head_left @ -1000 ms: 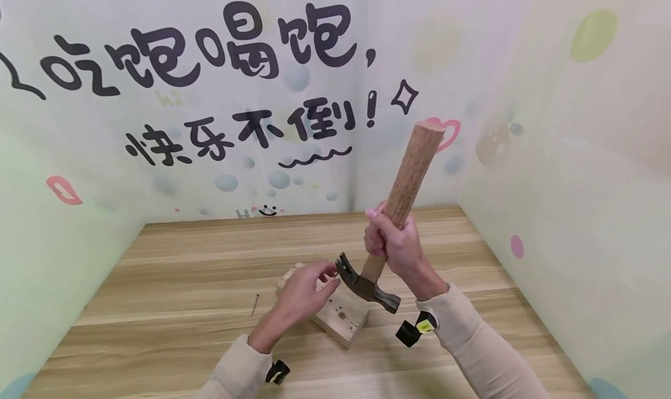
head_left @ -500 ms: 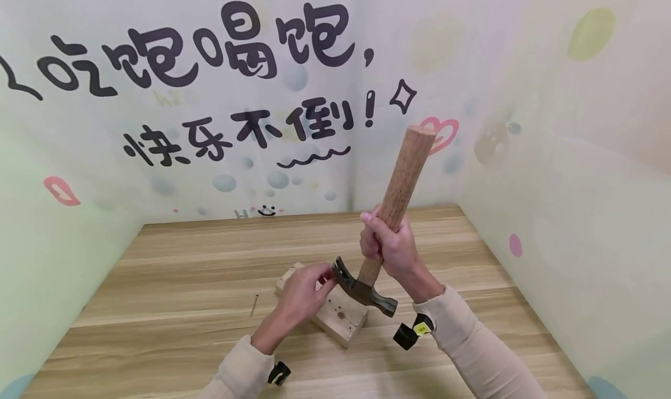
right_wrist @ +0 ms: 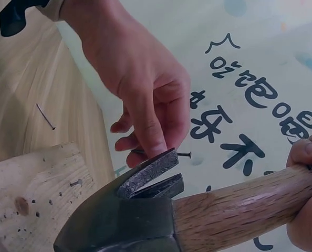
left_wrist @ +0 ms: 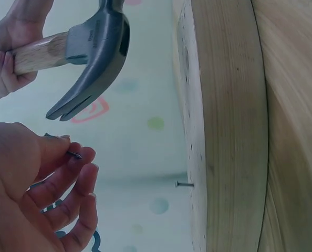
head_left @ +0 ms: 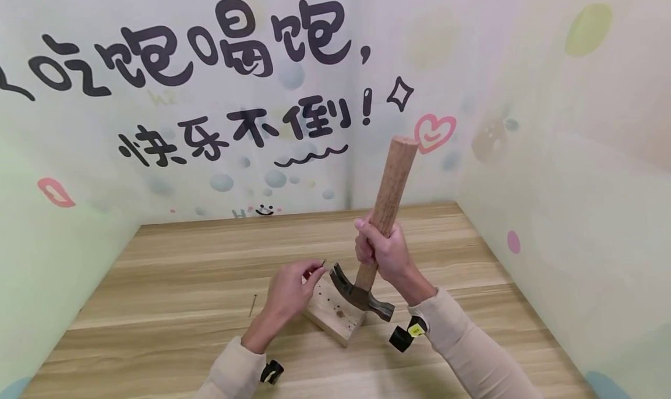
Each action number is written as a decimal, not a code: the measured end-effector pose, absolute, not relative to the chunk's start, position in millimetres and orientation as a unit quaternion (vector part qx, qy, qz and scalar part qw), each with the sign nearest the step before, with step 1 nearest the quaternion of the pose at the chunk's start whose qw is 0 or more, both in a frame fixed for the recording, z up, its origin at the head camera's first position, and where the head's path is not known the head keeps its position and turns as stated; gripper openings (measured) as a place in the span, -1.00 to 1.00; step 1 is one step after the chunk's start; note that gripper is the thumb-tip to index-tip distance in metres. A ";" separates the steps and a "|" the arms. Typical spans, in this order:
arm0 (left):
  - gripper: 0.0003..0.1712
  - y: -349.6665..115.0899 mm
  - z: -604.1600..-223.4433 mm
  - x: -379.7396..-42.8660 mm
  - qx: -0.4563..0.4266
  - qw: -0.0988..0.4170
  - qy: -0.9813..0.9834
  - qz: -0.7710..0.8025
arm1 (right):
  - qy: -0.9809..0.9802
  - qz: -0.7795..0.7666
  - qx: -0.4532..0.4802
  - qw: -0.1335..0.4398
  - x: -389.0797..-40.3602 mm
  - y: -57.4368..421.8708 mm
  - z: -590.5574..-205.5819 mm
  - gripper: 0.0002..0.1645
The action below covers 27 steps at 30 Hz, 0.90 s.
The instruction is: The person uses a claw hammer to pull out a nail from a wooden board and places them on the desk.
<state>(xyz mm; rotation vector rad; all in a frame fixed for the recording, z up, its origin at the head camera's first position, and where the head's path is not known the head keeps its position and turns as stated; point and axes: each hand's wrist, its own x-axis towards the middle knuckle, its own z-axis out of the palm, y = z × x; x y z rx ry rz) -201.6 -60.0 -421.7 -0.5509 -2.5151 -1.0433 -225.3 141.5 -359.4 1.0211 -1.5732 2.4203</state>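
My left hand (head_left: 290, 287) pinches a nail (left_wrist: 74, 154) between thumb and fingertips, above the board and just left of the claw. In the right wrist view the nail's head sticks out past the thumb. My right hand (head_left: 387, 250) grips a claw hammer (head_left: 394, 183) by its wooden handle, close below the head, with the handle's end pointing up. The dark steel head (head_left: 362, 298) hangs over a wooden board (head_left: 329, 323) dotted with holes and a knot. Another nail (left_wrist: 185, 184) stands partly sunk in that board; in the head view the left hand hides it.
A loose nail (head_left: 253, 305) lies on the wood-grain table (head_left: 173, 288), left of the board. Printed walls (head_left: 314, 177) with dark lettering enclose the table at the back and sides. A black camera mount (head_left: 402, 338) sits on the right wrist, another (head_left: 272, 372) on the left.
My left hand has drawn leftward from the hammer's claw, and the nail in its fingertips now shows. The hammer in my right hand has shifted slightly left, its handle more upright. The board stays put.
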 end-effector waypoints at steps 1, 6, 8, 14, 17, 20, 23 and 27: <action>-0.93 -62.1 -421.8 -201.5 -0.191 0.179 -0.891 -0.370 | -0.514 0.789 0.332 0.040 -225.8 140.7 -361.7 -0.74; -0.89 -74.4 -422.5 -202.6 -0.171 0.159 -0.901 -0.365 | -0.526 0.785 0.326 0.037 -228.6 137.0 -373.5 -0.75; -0.88 -80.7 -423.4 -203.4 -0.157 0.149 -0.908 -0.359 | -0.534 0.782 0.319 0.034 -228.8 135.5 -377.4 -0.74; -0.90 -98.1 -429.7 -204.8 -0.118 0.130 -0.921 -0.347 | -0.563 0.769 0.302 0.027 -227.8 132.5 -384.5 -0.72; -0.91 -104.2 -433.0 -205.3 -0.111 0.127 -0.925 -0.341 | -0.567 0.766 0.302 0.027 -227.7 131.4 -386.2 -0.73; -0.90 -109.4 -436.1 -205.8 -0.108 0.123 -0.927 -0.337 | -0.569 0.764 0.303 0.025 -227.9 130.2 -387.4 -0.73; -0.89 -114.2 -438.1 -206.0 -0.103 0.118 -0.929 -0.337 | -0.572 0.763 0.300 0.023 -228.4 129.5 -388.8 -0.73; -0.90 -121.4 -439.9 -205.3 -0.092 0.111 -0.932 -0.333 | -0.579 0.759 0.297 0.020 -229.4 128.9 -390.0 -0.71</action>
